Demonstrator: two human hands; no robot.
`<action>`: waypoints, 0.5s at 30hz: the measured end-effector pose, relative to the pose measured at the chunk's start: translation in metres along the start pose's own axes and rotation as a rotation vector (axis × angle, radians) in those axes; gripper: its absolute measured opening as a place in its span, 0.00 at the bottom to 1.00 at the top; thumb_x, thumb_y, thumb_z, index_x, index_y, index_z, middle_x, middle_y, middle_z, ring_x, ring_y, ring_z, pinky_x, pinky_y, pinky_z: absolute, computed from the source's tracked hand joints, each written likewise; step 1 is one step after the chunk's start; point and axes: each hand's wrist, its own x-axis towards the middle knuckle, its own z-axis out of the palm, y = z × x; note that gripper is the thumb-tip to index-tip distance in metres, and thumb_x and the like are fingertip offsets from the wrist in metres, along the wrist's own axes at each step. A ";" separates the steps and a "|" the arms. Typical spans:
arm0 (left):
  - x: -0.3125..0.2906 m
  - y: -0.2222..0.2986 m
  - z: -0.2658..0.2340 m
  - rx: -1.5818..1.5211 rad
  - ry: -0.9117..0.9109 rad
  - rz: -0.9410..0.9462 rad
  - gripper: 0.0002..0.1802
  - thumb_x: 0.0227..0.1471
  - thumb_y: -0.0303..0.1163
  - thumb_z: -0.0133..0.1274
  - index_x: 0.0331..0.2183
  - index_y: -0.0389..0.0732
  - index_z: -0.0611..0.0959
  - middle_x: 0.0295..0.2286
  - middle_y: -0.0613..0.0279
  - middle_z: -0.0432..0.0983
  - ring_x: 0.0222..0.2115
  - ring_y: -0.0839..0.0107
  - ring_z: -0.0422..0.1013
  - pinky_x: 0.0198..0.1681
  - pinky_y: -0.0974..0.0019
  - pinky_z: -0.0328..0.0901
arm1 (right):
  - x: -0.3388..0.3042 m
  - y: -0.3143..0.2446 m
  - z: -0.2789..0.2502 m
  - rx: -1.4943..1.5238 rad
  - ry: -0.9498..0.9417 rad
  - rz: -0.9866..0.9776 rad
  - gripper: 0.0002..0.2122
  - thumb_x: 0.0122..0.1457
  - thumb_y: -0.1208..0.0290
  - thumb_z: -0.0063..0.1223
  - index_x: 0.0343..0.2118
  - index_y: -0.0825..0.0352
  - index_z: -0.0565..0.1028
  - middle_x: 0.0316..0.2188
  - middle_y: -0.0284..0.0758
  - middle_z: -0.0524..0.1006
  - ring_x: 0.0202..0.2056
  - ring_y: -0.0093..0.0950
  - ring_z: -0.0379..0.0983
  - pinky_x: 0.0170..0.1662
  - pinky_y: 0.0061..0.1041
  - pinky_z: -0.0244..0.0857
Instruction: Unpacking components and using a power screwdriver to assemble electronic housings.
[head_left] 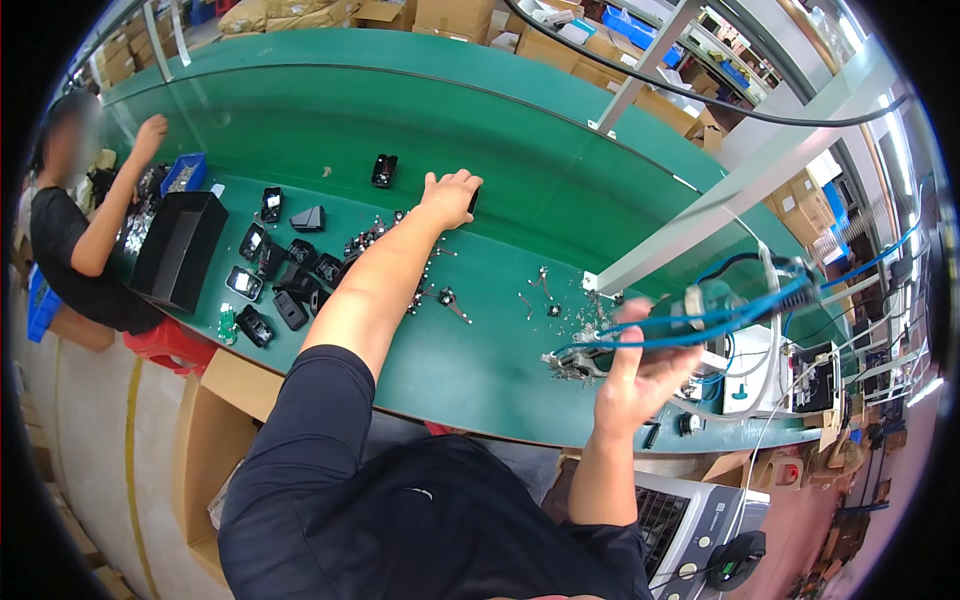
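Note:
My left hand (452,198) reaches out to the far side of the green bench (480,370). Its fingers curl down over a small black piece, likely a plastic housing (474,200), mostly hidden by the hand. Left of it, an open black housing (383,170) lies near the back panel. My right hand (640,382) is raised over the bench's right part, fingers apart and partly blurred. Across its fingertips pass blue hoses (730,318) of a blurred hanging tool; I see no grip on them. Small wired parts (452,303) lie between my hands.
Several black housings (290,308) and a black bin (180,250) occupy the bench's left. A co-worker (85,220) sits beyond, one hand raised. A white post (740,180) rises at the right. Metal bits (580,360) lie below it. An open carton (215,430) stands below left.

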 end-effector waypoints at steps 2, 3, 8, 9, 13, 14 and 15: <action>-0.010 -0.005 0.002 0.086 0.193 0.034 0.43 0.42 0.37 0.69 0.59 0.49 0.68 0.56 0.61 0.64 0.57 0.62 0.65 0.57 0.42 0.53 | -0.007 -0.014 -0.002 -0.433 0.156 -0.501 0.30 0.55 0.79 0.55 0.60 0.66 0.57 0.50 0.42 0.71 0.46 0.35 0.71 0.52 0.35 0.64; -0.022 -0.002 -0.002 0.170 0.380 0.083 0.41 0.43 0.37 0.68 0.59 0.49 0.69 0.57 0.61 0.64 0.57 0.62 0.64 0.58 0.43 0.53 | -0.016 -0.022 -0.009 -0.669 0.150 -0.720 0.27 0.52 0.79 0.56 0.57 0.66 0.63 0.48 0.40 0.72 0.46 0.36 0.71 0.51 0.35 0.64; -0.137 -0.012 -0.080 -0.143 0.558 0.327 0.25 0.49 0.26 0.60 0.51 0.45 0.77 0.50 0.60 0.73 0.53 0.59 0.67 0.56 0.52 0.56 | -0.067 0.053 0.077 -0.492 -0.822 -0.512 0.11 0.47 0.74 0.58 0.36 0.62 0.78 0.48 0.38 0.73 0.49 0.37 0.67 0.48 0.39 0.63; -0.165 -0.015 -0.089 -0.166 0.592 0.253 0.21 0.50 0.24 0.58 0.48 0.44 0.80 0.46 0.60 0.75 0.51 0.58 0.68 0.54 0.54 0.57 | -0.073 0.077 0.087 -0.578 -0.854 -0.510 0.13 0.46 0.73 0.56 0.37 0.62 0.77 0.49 0.38 0.73 0.49 0.37 0.68 0.48 0.40 0.62; -0.264 -0.058 -0.064 -0.232 0.756 -0.090 0.16 0.50 0.23 0.54 0.43 0.41 0.81 0.43 0.59 0.74 0.47 0.58 0.69 0.51 0.56 0.58 | -0.069 0.116 0.109 -0.771 -0.884 -0.548 0.14 0.50 0.74 0.51 0.42 0.63 0.76 0.49 0.36 0.74 0.48 0.36 0.68 0.49 0.40 0.62; -0.286 -0.063 -0.054 -0.234 0.766 -0.156 0.17 0.49 0.25 0.56 0.44 0.41 0.81 0.44 0.59 0.74 0.47 0.58 0.69 0.51 0.56 0.57 | -0.071 0.120 0.109 -0.767 -0.881 -0.547 0.14 0.51 0.74 0.51 0.42 0.64 0.75 0.48 0.36 0.74 0.47 0.36 0.69 0.49 0.39 0.62; -0.305 -0.065 -0.047 -0.232 0.781 -0.226 0.18 0.48 0.26 0.58 0.44 0.41 0.80 0.44 0.59 0.74 0.48 0.58 0.69 0.52 0.56 0.57 | -0.070 0.125 0.112 -0.758 -0.878 -0.553 0.14 0.51 0.74 0.51 0.42 0.64 0.75 0.47 0.35 0.75 0.47 0.35 0.69 0.49 0.38 0.63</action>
